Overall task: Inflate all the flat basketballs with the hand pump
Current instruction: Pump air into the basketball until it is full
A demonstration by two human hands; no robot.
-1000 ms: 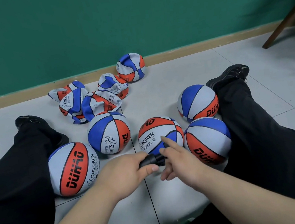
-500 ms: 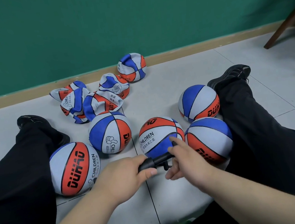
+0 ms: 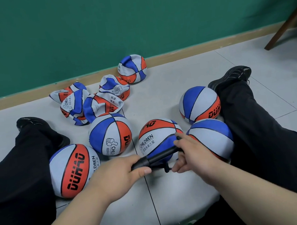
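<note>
Pale floor tiles (image 3: 160, 92) run back to a tan skirting board (image 3: 192, 50) and a green wall (image 3: 115, 23), and a person sits on them with both legs spread. Between the legs the hand pump (image 3: 156, 157), a slim black tube, lies slanted across the near side of the CHILDREN ball (image 3: 156, 139), with its far end up against the ball's blue panel. The left hand (image 3: 117, 175) is wrapped round the pump's near end with the thumb on top. The right hand (image 3: 191, 155) is curled round the far end, right at the ball, and hides the point where pump and ball meet. A small black part hangs under the tube between the two hands. A second round ball (image 3: 213, 136) touches the CHILDREN ball on the right and leans on the right leg (image 3: 268, 145). A third round ball (image 3: 198, 104) sits just behind it, beside the right shoe (image 3: 232, 75). To the left stand a thumbs-up ball (image 3: 109, 133) and, nearer, a DUHAO ball (image 3: 72, 169) against the left leg (image 3: 13, 183). Farther back, five flat basketballs (image 3: 102, 104) lie crumpled toward the skirting board; four are bunched together and one (image 3: 132, 68) is set off to the right. Dark chair legs (image 3: 285, 24) stand at the far right.
</note>
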